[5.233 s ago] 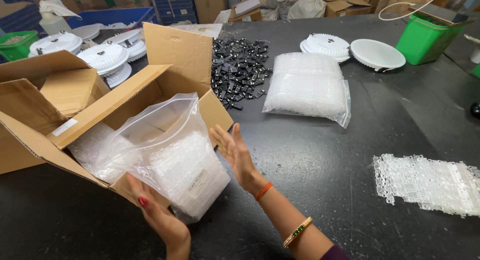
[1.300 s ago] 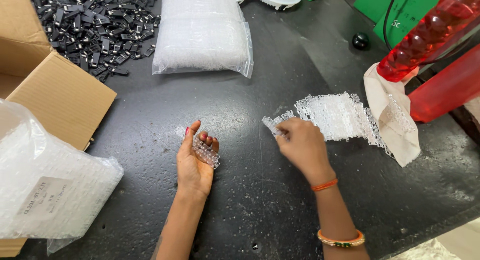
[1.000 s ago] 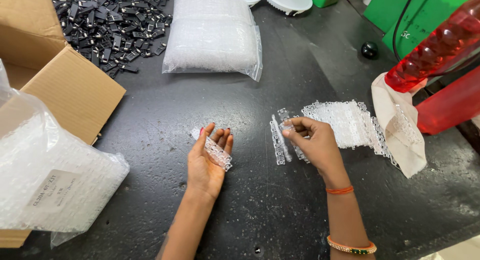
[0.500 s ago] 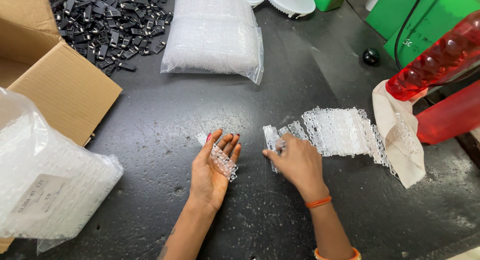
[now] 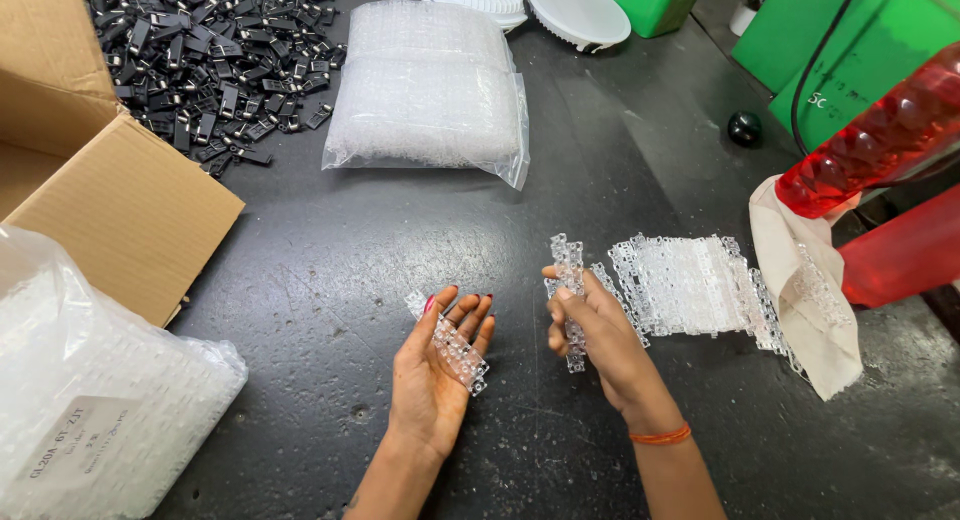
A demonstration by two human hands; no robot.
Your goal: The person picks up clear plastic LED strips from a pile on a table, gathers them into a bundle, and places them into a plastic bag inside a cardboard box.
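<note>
My left hand (image 5: 432,375) lies palm up over the dark table (image 5: 330,250) with a short clear plastic strip (image 5: 452,346) resting across its fingers. My right hand (image 5: 598,338) pinches a longer clear plastic strip (image 5: 569,272), held upright just above the table. To its right a row of the same clear strips (image 5: 690,285) lies flat on the table.
A sealed clear bag of parts (image 5: 430,85) lies at the back, a heap of small black clips (image 5: 205,65) to its left. An open cardboard box (image 5: 90,190) and a large plastic bag (image 5: 90,400) fill the left. White cloth (image 5: 805,290), red and green objects stand right.
My right hand has lifted one strip off the row and raised it upright. My left hand has stayed palm up with its short strip.
</note>
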